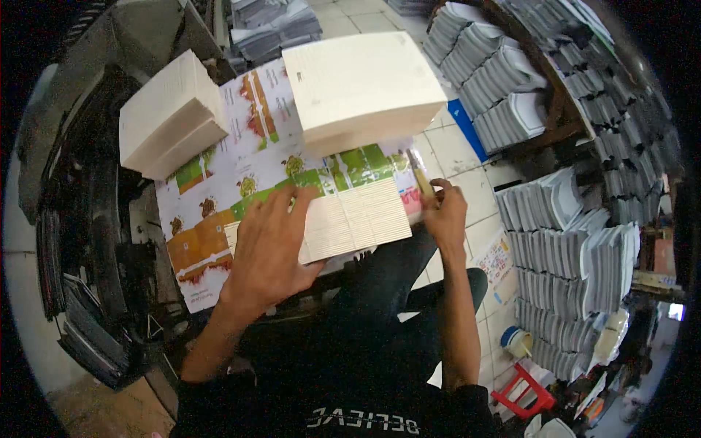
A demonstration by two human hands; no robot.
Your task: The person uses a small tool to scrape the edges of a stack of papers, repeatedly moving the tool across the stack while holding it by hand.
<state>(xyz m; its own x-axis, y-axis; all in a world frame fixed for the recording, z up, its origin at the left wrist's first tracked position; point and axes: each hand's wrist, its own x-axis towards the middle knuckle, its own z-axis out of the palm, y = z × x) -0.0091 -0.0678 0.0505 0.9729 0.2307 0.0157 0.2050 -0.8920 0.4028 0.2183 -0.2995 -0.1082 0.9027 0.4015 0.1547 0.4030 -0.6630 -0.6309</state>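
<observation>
A row of thin cream-coloured booklets (pixel 358 219), with their ridged edges facing up, lies near the front of the printed sheet-covered table (pixel 208 252). My left hand (pixel 266 248) straddles the row's left part, fingertips at the far edge and thumb at the near edge. Just off the row's right end, my right hand (pixel 445 212) is closed around a slim yellow-handled tool (pixel 421 179). The tool's narrow dark tip points away from me; its exact kind is unclear.
Behind the row sits a large cream paper block (pixel 365 80), with another paper block (pixel 171 117) at the back left. Tall stacks of folded grey-white sheets (pixel 562 248) line the right side. A red stool (pixel 524 393) and a small tub (pixel 516 341) stand on the tiled floor.
</observation>
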